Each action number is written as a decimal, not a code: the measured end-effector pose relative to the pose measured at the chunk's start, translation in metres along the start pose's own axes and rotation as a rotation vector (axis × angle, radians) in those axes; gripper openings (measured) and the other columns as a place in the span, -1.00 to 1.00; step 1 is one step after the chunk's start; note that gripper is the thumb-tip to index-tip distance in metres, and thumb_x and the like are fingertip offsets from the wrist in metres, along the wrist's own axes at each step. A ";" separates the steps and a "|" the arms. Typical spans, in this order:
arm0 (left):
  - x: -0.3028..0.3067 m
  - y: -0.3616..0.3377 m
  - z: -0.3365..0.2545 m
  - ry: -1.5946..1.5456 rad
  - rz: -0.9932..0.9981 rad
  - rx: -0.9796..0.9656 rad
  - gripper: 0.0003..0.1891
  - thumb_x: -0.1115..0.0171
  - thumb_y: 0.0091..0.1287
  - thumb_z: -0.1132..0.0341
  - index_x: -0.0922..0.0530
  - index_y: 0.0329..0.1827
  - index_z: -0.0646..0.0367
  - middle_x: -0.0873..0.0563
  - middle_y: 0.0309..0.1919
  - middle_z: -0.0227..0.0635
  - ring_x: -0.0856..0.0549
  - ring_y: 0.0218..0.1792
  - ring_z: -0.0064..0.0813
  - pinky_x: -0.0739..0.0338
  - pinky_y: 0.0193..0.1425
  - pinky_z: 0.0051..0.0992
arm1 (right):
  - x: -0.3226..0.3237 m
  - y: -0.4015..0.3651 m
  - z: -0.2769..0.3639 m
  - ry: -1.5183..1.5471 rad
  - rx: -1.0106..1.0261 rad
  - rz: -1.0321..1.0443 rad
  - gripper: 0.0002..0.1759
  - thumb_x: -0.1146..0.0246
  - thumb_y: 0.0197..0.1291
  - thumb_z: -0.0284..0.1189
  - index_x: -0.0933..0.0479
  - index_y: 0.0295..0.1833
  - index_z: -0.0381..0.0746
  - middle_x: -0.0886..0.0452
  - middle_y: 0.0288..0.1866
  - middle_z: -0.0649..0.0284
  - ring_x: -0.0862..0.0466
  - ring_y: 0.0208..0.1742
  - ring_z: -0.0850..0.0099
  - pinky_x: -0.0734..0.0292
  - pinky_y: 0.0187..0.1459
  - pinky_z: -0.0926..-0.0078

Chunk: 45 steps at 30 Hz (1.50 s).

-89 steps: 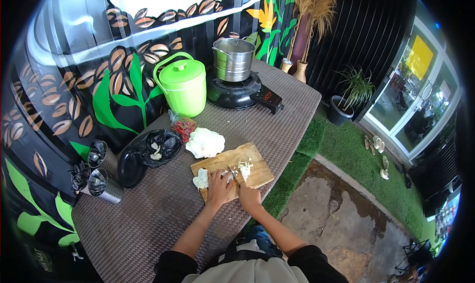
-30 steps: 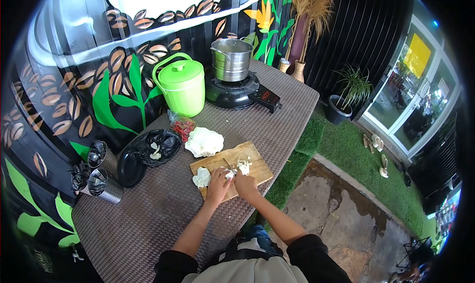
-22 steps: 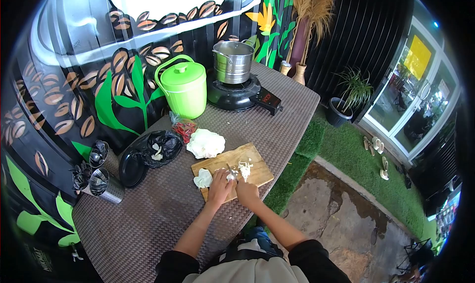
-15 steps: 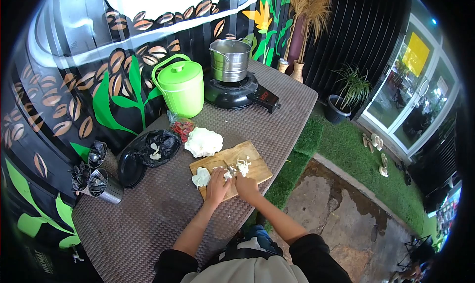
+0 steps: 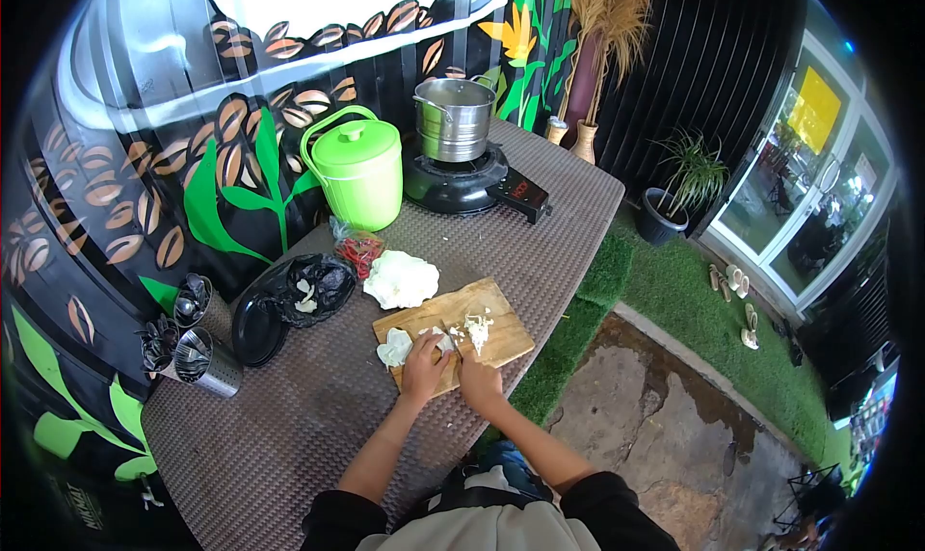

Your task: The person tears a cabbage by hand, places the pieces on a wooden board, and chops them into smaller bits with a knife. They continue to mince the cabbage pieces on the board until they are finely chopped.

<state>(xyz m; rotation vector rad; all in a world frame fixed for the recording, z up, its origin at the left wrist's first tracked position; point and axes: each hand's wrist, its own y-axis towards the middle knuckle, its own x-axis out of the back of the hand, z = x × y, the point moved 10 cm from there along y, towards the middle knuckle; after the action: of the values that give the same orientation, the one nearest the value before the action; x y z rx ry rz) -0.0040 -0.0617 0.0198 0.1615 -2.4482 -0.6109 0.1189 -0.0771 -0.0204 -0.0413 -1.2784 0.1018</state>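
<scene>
A wooden cutting board point(image 5: 491, 304) lies near the table's front edge. My left hand point(image 5: 425, 352) presses down on a pale piece of cabbage point(image 5: 435, 336) on the board. My right hand point(image 5: 479, 379) is closed around a knife handle; the blade point(image 5: 455, 342) points at the cabbage beside my left fingers. Chopped white bits point(image 5: 476, 327) lie to the right of the blade. A loose cabbage leaf point(image 5: 391, 348) rests at the board's left end.
A cabbage chunk point(image 5: 399, 278), a bag of red chillies point(image 5: 357, 250) and a black bag point(image 5: 310, 283) lie behind the board. Further back stand a green lidded bucket point(image 5: 358, 170) and a steel pot point(image 5: 454, 117) on a cooker point(image 5: 466, 183). Cutlery holders point(image 5: 191, 356) stand left.
My right hand has kept working the knife up and down by my left fingers, ending slightly nearer me. The pile of chopped bits stays to the right.
</scene>
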 end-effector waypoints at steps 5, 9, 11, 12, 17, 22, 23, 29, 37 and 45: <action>-0.004 0.000 0.001 -0.004 0.031 -0.032 -0.72 -0.31 0.15 0.40 -0.58 -0.08 0.28 -0.59 -0.02 -0.10 -0.53 0.16 -0.11 -0.44 0.20 -0.29 | 0.022 0.032 -0.003 0.105 0.185 0.128 -0.62 0.02 0.31 -0.19 -0.42 -0.06 -0.31 -0.65 -0.33 -0.06 -0.67 -0.29 -0.01 -0.54 -0.23 0.05; -0.006 0.000 0.001 -0.010 0.044 -0.030 -0.74 -0.30 0.16 0.41 -0.60 -0.10 0.31 -0.59 -0.03 -0.11 -0.51 0.17 -0.12 -0.41 0.24 -0.29 | 0.017 0.028 0.000 0.139 0.156 0.145 -0.60 0.03 0.31 -0.18 -0.42 -0.01 -0.31 -0.64 -0.29 -0.08 -0.66 -0.22 -0.04 -0.52 -0.15 0.02; -0.004 0.000 -0.001 -0.016 0.052 -0.016 -0.74 -0.30 0.16 0.41 -0.60 -0.09 0.31 -0.59 -0.03 -0.12 -0.51 0.18 -0.13 -0.41 0.24 -0.28 | 0.018 0.015 0.006 0.118 0.112 0.118 -0.62 0.02 0.31 -0.21 -0.39 -0.03 -0.33 -0.64 -0.30 -0.10 -0.67 -0.23 -0.02 -0.55 -0.19 0.07; -0.006 -0.001 0.002 -0.023 0.062 -0.002 -0.73 -0.30 0.16 0.42 -0.61 -0.09 0.32 -0.59 -0.03 -0.13 -0.50 0.19 -0.13 -0.40 0.25 -0.28 | 0.016 0.010 0.006 0.098 0.066 0.092 -0.64 0.01 0.31 -0.24 -0.37 -0.06 -0.36 -0.65 -0.31 -0.11 -0.68 -0.24 -0.01 -0.59 -0.24 0.11; -0.005 -0.001 0.004 -0.066 0.037 -0.009 -0.72 -0.30 0.16 0.42 -0.61 -0.07 0.32 -0.61 -0.05 -0.12 -0.51 0.19 -0.14 -0.40 0.25 -0.29 | -0.003 0.008 0.007 0.025 0.027 -0.053 -0.64 0.05 0.35 -0.19 -0.36 -0.18 -0.31 -0.64 -0.46 -0.05 -0.69 -0.41 0.03 -0.61 -0.36 0.14; -0.004 -0.001 0.004 -0.071 0.024 -0.037 -0.73 -0.28 0.18 0.41 -0.61 -0.06 0.32 -0.62 -0.07 -0.10 -0.51 0.18 -0.10 -0.41 0.25 -0.27 | 0.006 0.022 0.021 -0.210 0.394 0.059 -0.60 -0.01 0.29 -0.21 -0.38 -0.07 -0.38 -0.64 -0.37 -0.11 -0.69 -0.32 0.03 -0.61 -0.29 0.17; -0.004 -0.001 0.004 -0.067 0.028 -0.036 -0.73 -0.28 0.19 0.40 -0.61 -0.07 0.32 -0.62 -0.08 -0.09 -0.51 0.18 -0.10 -0.41 0.25 -0.27 | 0.014 0.028 0.024 -0.213 0.395 0.058 -0.60 -0.01 0.29 -0.21 -0.38 -0.07 -0.38 -0.64 -0.37 -0.11 -0.69 -0.32 0.03 -0.61 -0.29 0.17; -0.002 -0.002 0.000 -0.052 0.036 -0.019 -0.72 -0.30 0.16 0.42 -0.61 -0.06 0.31 -0.62 -0.06 -0.10 -0.52 0.17 -0.13 -0.43 0.22 -0.29 | 0.023 0.004 0.032 -0.094 0.233 0.105 -0.73 -0.09 0.22 -0.38 -0.45 -0.08 -0.35 -0.66 -0.29 -0.04 -0.71 -0.25 0.12 -0.63 -0.30 0.21; -0.003 -0.003 0.006 -0.070 0.031 -0.001 -0.71 -0.32 0.15 0.40 -0.62 -0.07 0.31 -0.63 -0.03 -0.12 -0.53 0.18 -0.16 -0.44 0.21 -0.34 | 0.002 0.011 0.009 -0.082 0.127 0.020 -0.68 0.04 0.33 -0.24 -0.35 -0.10 -0.31 -0.66 -0.35 -0.07 -0.70 -0.33 0.04 -0.61 -0.31 0.14; -0.002 -0.003 0.005 -0.035 0.035 0.003 -0.70 -0.32 0.16 0.38 -0.62 -0.06 0.32 -0.63 -0.03 -0.12 -0.54 0.17 -0.19 -0.44 0.22 -0.33 | 0.005 0.010 0.007 0.069 0.154 0.095 -0.66 0.02 0.33 -0.21 -0.35 -0.09 -0.32 -0.63 -0.41 -0.10 -0.68 -0.37 -0.02 -0.57 -0.27 0.05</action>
<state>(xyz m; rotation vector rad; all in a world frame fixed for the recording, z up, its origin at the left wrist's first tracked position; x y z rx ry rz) -0.0058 -0.0616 0.0138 0.1097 -2.4800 -0.5999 0.1131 -0.0666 -0.0146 0.0262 -1.1964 0.2782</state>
